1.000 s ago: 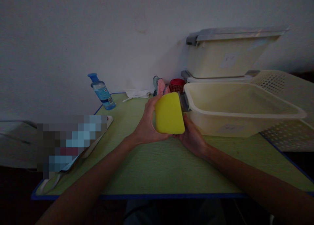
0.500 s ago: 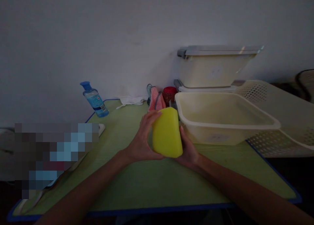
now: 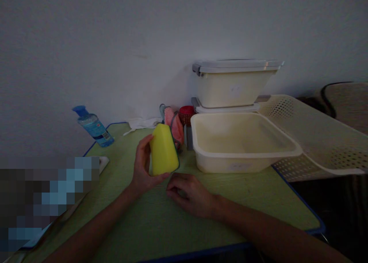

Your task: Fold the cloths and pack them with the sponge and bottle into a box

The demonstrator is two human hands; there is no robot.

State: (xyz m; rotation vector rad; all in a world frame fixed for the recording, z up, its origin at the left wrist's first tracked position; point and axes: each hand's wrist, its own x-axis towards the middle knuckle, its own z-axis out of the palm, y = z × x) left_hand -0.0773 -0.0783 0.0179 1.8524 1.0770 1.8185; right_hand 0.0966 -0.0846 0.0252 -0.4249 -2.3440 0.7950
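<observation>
My left hand (image 3: 142, 168) holds a yellow sponge (image 3: 163, 151) upright above the table, thumb at its lower edge and fingers along its far left side. A dark strip along the sponge's right edge hints at a scouring layer on its back. Just below and to the right, my right hand (image 3: 193, 195) is closed, fingers curled in toward the thumb, and I see nothing in it. It is apart from the sponge. Right of the sponge stands a cream plastic bin (image 3: 244, 161) with no lid on it.
Behind the bin, a grey-lidded cream box (image 3: 230, 87) sits on another lid. A perforated white basket (image 3: 313, 129) lies at the right. Along the back are a red woven container (image 3: 186, 115), a pink cloth (image 3: 172, 121), a white cloth (image 3: 140, 123) and a blue bottle (image 3: 94, 127).
My right hand has let go of the sponge and drawn down in front of it, fingers curled. My left hand keeps the sponge, now turned slightly. The whole view has shifted to the right.
</observation>
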